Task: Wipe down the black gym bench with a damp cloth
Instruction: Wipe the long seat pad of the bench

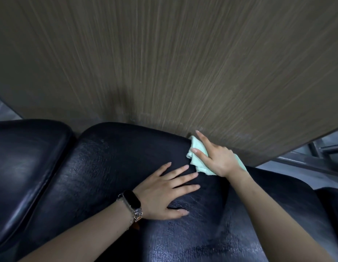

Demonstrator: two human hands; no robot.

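1. Pressing down with fingers spread, the right hand point(215, 157) pins a crumpled pale green cloth point(197, 158) flat against the black bench pad point(111, 167), at the pad's far edge where it meets the wood-grain wall panel point(164, 63); the hand is not closed around the cloth.
2. Beside it, the left hand point(164, 193) lies open and flat on the same pad, fingers apart, holding nothing, its fingertips just short of the cloth.
3. On that left wrist sits a black band watch point(132, 202) with a metal strap.
4. A 2nd black pad point(22, 157) lies to the left, separated by a narrow gap.
5. Metal framing point(319, 154) shows at the right edge.
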